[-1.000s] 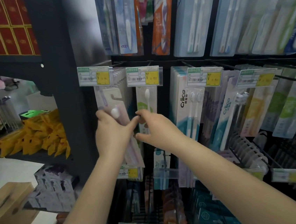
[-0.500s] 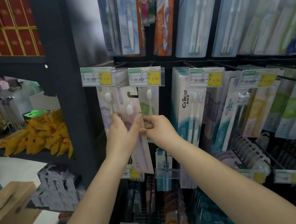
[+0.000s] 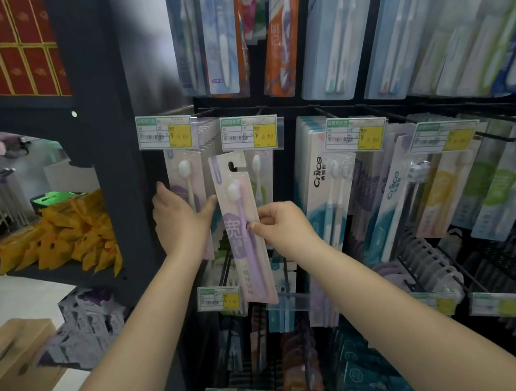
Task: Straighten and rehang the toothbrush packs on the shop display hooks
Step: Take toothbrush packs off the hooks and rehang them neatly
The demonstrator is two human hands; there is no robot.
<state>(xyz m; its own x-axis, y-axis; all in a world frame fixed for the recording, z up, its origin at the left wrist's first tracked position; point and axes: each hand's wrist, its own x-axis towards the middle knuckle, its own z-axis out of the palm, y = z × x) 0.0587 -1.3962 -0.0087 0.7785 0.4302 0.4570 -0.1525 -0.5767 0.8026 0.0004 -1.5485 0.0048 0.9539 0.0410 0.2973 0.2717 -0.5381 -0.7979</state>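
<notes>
Right hand (image 3: 280, 224) pinching purple toothbrush pack (image 3: 243, 228) mid-length — tilted, left hand (image 3: 178, 218) fingers spread on hanging packs (image 3: 185, 183).

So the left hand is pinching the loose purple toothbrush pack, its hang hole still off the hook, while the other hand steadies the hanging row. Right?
Not quite: the hands are swapped. In the head view the right hand pinches the purple toothbrush pack at its right edge, and the left hand rests on the hanging row. The rest holds: the pack's hang hole is off the hook, below the price tag.
</notes>
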